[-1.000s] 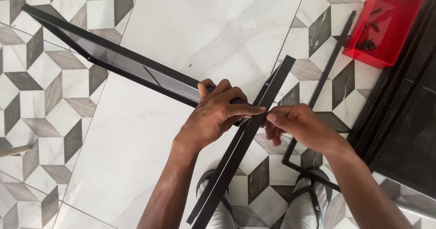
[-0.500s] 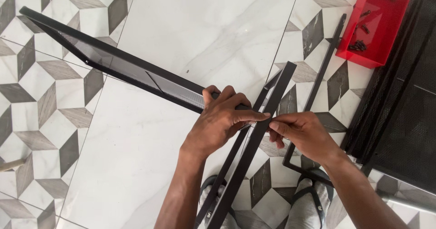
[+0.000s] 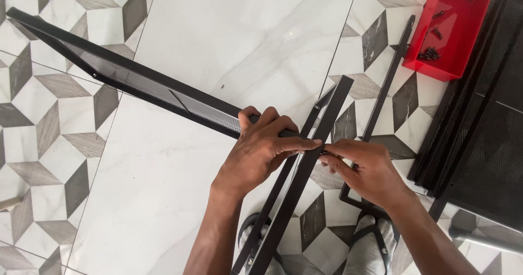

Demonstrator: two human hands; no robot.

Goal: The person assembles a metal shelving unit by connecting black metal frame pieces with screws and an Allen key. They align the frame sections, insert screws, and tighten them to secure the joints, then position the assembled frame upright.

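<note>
Long black mesh panel [image 3: 136,81] runs diagonally up-left across the floor tiles [image 3: 229,29]; open floor above it, stacked black mesh panels [image 3: 485,122] and red tray [image 3: 452,27] crowd the right edge. My left hand [image 3: 261,149] is clenched over the panel's near end where it meets the upright black rail [image 3: 305,171]. My right hand [image 3: 365,168] pinches something small against the rail's edge; can't tell what.

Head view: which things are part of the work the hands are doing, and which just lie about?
In hand:
- left hand gripping the long black mesh metal panel
- right hand pinching at the black flat metal bar

Lying about:
- red plastic tray of small dark screws
- stacked black mesh panels
- thin black rod
</note>
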